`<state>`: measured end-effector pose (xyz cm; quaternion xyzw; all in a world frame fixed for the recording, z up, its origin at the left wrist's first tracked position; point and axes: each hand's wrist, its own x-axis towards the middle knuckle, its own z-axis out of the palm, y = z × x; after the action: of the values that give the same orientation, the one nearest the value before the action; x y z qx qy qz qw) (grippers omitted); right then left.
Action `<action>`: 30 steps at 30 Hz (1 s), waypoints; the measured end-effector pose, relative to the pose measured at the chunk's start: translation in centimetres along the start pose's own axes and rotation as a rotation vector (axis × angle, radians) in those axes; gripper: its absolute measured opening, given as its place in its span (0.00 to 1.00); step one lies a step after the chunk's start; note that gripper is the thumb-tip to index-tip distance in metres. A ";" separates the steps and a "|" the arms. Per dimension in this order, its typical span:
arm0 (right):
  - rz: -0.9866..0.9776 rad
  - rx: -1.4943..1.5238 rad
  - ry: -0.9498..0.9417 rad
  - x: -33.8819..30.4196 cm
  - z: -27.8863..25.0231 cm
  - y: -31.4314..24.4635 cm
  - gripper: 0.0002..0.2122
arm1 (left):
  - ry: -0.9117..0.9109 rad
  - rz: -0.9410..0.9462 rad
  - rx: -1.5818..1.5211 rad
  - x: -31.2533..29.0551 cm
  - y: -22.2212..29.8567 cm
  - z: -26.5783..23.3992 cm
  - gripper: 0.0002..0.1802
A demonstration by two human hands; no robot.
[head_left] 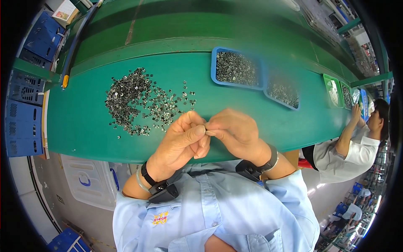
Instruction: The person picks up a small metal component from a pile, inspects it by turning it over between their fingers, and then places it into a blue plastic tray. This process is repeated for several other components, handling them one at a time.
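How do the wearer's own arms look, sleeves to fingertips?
Light-blue short sleeves. The ungloved left grip has a black wrist strap, pale bangle and black boxy device; the ungloved right grip, a greyish wristband and another black device.

Bare left hand (178, 145), centre of frame: thumb and index finger pinched, other fingers curled, palm turned inward. Bare right hand (237, 129), right of centre: thumb and index finger pinched, back uppermost. Both hands' fingertips meet. Left forearm (133, 190), lower left of centre, and right forearm (283, 169), lower right, converge.
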<state>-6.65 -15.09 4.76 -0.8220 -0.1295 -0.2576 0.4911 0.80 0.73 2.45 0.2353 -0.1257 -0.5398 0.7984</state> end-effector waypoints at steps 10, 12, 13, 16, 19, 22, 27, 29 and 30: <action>0.171 0.082 0.044 -0.9 0.7 1.3 0.06 | 0.136 -0.025 0.038 -0.1 0.4 0.6 0.08; 0.186 0.137 0.072 -1.1 0.8 1.5 0.06 | 0.160 -0.009 0.025 -0.1 0.6 1.2 0.08; 0.188 0.146 0.075 -1.1 0.9 1.5 0.06 | 0.160 -0.008 0.026 -0.1 0.5 1.2 0.08; 0.191 0.165 0.081 -1.2 0.9 1.4 0.06 | 0.137 0.027 0.132 -0.2 0.1 0.8 0.09; 0.204 0.128 0.076 -1.4 0.8 1.3 0.06 | 0.169 0.024 0.182 -0.2 0.1 1.1 0.09; 0.115 -0.018 0.099 -1.6 1.3 1.3 0.07 | 0.200 0.022 0.218 -0.1 0.0 1.1 0.09; 0.064 -0.211 0.040 -1.8 1.0 1.7 0.06 | 0.227 0.008 0.191 0.2 -0.5 0.4 0.09; -0.008 -0.270 0.034 -1.1 0.1 2.7 0.06 | 0.229 0.000 0.167 0.1 -0.5 0.2 0.09; -0.081 -0.331 0.027 -0.5 -0.6 3.5 0.06 | 0.247 0.010 0.152 0.0 -0.3 0.3 0.09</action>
<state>-5.62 -17.28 2.16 -0.8822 -0.1114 -0.3061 0.3399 0.42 0.54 2.51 0.3591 -0.0682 -0.4917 0.7903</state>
